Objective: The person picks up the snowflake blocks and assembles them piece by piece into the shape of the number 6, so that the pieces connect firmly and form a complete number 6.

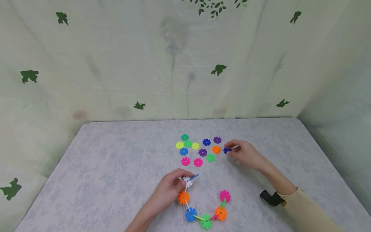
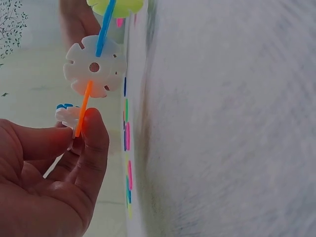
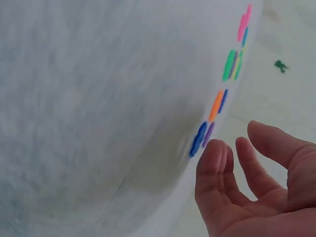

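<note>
A person's two bare hands work with notched plastic discs on a grey-covered table (image 1: 101, 167). The left hand (image 1: 166, 188) pinches a white disc (image 1: 188, 183), the landmark here; a blue end disc (image 1: 195, 176), seen edge-on, juts from its far right side. From the white disc, a chain (image 1: 206, 222) of discs linked at their notches curves nearer the wearer, then round to its right. The right hand (image 1: 246, 154), beyond the white disc and to its right, reaches for a dark blue disc (image 1: 225, 150); its thumb and fingers stand apart in the right wrist view, with nothing between them. A good pick-up, I judge, would take the dark blue disc by its rim, clear of the loose orange disc (image 1: 216, 149) and with a notch left uncovered, while the left pinch keeps the white disc steady so the links don't twist. Hard to make out: the right fingers partly cover the dark blue disc, so whether it is touched or lies flat is unclear; an edge-on disc partly hides the left fingertips in the left wrist view; the sleeve (image 1: 307, 209) is cut off.
</note>
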Available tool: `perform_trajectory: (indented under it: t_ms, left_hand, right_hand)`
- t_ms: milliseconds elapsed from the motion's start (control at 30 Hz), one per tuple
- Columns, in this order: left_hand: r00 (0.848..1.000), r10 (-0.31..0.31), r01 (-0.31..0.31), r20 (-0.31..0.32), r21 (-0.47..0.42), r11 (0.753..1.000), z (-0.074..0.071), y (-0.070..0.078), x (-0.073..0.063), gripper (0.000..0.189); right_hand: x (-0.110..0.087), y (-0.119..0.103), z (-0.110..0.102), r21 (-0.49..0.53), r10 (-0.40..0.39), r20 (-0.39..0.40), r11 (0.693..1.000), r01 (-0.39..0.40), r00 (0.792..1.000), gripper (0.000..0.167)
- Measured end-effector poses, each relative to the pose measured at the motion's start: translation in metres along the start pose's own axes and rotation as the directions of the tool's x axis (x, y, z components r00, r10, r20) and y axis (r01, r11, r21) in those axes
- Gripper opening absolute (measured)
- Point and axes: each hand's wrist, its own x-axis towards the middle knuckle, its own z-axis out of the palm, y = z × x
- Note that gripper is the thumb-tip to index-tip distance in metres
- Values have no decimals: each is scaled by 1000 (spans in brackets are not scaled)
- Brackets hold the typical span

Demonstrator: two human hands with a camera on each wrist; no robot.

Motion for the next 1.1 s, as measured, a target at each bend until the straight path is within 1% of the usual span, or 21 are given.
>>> perform_trajectory:
  t_ms: [67,200,300,367,500,600,733,933,1100]
  left_hand:
    - [1000,2,-2,-3,4,1000,0,-1,0,33]
    - [1000,-2,2,-5,3,1000,0,-2,0,33]
    - [1000,-7,7,-5,0,1000,0,-2,1,33]
    - [1000,-11,11,-5,-3,1000,0,-2,1,33]
    - [1000,-17,17,-6,-7,1000,0,-2,2,33]
    - [1000,-17,17,-6,-11,1000,0,-2,2,33]
    - [1000,-12,12,-6,-19,1000,0,-2,2,33]
    - [1000,-8,7,-6,-31,999,0,-1,2,33]
    - [1000,-8,8,-11,-35,999,0,1,1,33]
  right_hand:
    - [6,5,-2,-51,-3,5,999,3,1000,32]
    - [14,14,-2,-167,-37,22,985,40,999,33]
    - [17,17,-2,-214,-37,26,976,41,999,30]
    - [17,16,-1,-219,-14,20,975,18,1000,27]
    - [16,14,1,-206,22,6,978,-20,1000,23]
    - [14,12,3,-204,21,-7,979,-22,1000,20]
    - [8,8,7,-194,-1,-30,981,-4,1000,17]
    - [-7,-5,17,-83,-51,-50,995,47,997,17]
    - [-21,-16,29,22,-85,-81,996,87,993,20]
